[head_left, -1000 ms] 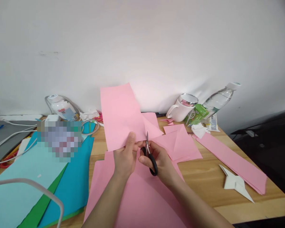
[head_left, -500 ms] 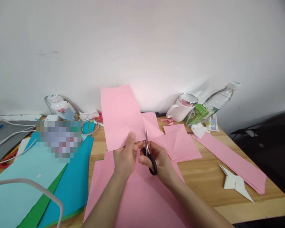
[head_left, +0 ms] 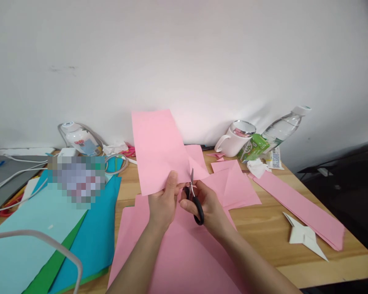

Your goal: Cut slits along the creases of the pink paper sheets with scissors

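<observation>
My left hand (head_left: 163,203) pinches the lower edge of a pink paper sheet (head_left: 158,149) and holds it upright above the table. Black-handled scissors (head_left: 195,200) sit in my right hand (head_left: 206,203), fingers closed through the handles, blades pointing up into the sheet's lower right edge. A smaller flap of the same pink paper (head_left: 197,162) hangs to the right of the blades. Under both forearms lies a large pink sheet (head_left: 178,253).
Blue and green paper sheets (head_left: 79,232) lie at left beside white cables (head_left: 15,179). A white mug (head_left: 236,139), a green carton (head_left: 254,148) and a water bottle (head_left: 282,127) stand at the back right. Pink strips (head_left: 300,208) and a white folded shape (head_left: 305,237) lie right.
The held pink sheet and both hands have shifted slightly to the right, and the scissors sit a little further along the paper's edge.
</observation>
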The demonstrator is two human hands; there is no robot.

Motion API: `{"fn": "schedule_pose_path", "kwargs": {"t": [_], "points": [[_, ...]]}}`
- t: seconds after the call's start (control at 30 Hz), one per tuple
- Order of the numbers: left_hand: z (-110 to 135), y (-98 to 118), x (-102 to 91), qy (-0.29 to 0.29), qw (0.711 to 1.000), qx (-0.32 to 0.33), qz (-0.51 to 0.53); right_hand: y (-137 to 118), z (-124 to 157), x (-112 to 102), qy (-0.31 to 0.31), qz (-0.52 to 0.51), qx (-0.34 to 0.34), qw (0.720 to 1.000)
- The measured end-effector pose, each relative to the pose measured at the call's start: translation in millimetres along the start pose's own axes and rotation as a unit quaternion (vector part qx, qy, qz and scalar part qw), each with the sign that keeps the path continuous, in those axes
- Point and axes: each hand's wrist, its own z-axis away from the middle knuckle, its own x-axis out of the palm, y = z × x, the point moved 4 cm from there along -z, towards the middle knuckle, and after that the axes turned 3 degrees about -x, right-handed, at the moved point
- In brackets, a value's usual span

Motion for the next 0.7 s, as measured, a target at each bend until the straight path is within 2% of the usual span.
{"fn": "schedule_pose_path", "kwargs": {"t": [0.7], "points": [[1.1, 3.3, 2.6, -0.014, 1.0, 0.024, 0.013, 5.2, 2.1, -1.8, 0.009, -0.01, 0.006, 1.0]]}}
